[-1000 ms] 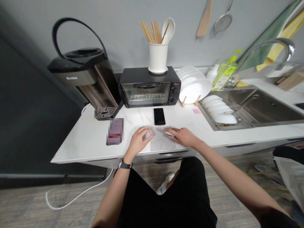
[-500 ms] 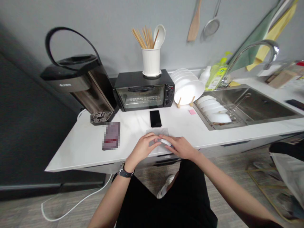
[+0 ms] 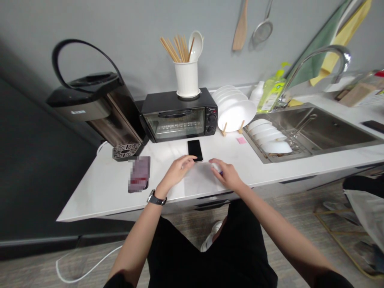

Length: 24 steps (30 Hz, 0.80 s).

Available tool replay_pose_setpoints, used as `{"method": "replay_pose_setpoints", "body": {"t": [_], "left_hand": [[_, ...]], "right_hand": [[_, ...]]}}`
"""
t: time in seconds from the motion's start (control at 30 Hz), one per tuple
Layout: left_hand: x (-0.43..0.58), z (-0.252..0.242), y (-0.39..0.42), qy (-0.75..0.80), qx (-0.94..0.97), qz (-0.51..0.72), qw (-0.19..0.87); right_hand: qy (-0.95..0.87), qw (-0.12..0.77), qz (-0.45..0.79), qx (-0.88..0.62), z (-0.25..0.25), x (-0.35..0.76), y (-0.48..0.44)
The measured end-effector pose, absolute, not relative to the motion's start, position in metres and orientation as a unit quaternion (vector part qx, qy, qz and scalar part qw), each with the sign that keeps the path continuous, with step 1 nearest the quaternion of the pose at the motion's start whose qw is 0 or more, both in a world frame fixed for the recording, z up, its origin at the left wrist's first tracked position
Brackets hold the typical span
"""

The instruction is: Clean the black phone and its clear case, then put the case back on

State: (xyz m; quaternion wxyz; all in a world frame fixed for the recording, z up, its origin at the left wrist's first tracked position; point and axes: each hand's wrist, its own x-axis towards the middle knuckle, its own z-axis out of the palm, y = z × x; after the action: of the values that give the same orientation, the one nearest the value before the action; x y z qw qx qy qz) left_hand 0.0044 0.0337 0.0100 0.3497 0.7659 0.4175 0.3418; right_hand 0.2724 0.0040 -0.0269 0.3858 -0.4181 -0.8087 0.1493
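Observation:
My right hand [image 3: 228, 176] is curled around a small white object [image 3: 215, 167] with a bit of blue at its lower end; the fingers cover much of it, so its kind is unclear. To the left, my left hand [image 3: 177, 172] hovers low over the counter, fingers stretched out by the lower edge of a black-screened smartphone [image 3: 195, 149]. I see nothing held in it. Between the hands, a thin translucent sheet [image 3: 198, 180] lies flat near the counter's front edge.
Behind the phone stands a toaster oven [image 3: 177, 124] carrying a white utensil holder [image 3: 186, 80]. A drinks dispenser [image 3: 99, 108] and a blurred-out purple item [image 3: 139, 174] are on the left. Right are a plate rack [image 3: 235, 116], a pink note [image 3: 241, 140] and a sink [image 3: 339, 132].
My hands, together over the sheet before, have parted. The left has moved left and up toward the phone; the right has moved slightly right with the white object.

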Motion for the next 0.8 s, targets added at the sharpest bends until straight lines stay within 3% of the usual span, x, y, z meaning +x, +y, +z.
{"method": "replay_pose_setpoints", "body": {"t": [0.17,0.4,0.63,0.7,0.8], "left_hand": [[-0.004,-0.01,0.099,0.523,0.756,0.334,0.208],[0.046,-0.016,0.115,0.653,0.739,0.158,0.051],[0.021,-0.013,0.142,0.581,0.798,0.095,0.131],[0.011,-0.014,0.146,0.576,0.801,0.1,0.131],[0.004,-0.018,0.147,0.586,0.794,0.121,0.107]], "right_hand": [[-0.729,0.486,0.171,-0.451,-0.039,0.296,0.08],[-0.685,0.513,0.216,-0.471,-0.06,0.306,0.136],[-0.572,0.631,-0.055,-0.521,-0.044,0.3,0.076],[-0.65,0.601,-0.081,-0.459,-0.038,0.292,0.06],[-0.81,0.454,-0.019,-0.371,-0.028,0.268,0.067]]}}
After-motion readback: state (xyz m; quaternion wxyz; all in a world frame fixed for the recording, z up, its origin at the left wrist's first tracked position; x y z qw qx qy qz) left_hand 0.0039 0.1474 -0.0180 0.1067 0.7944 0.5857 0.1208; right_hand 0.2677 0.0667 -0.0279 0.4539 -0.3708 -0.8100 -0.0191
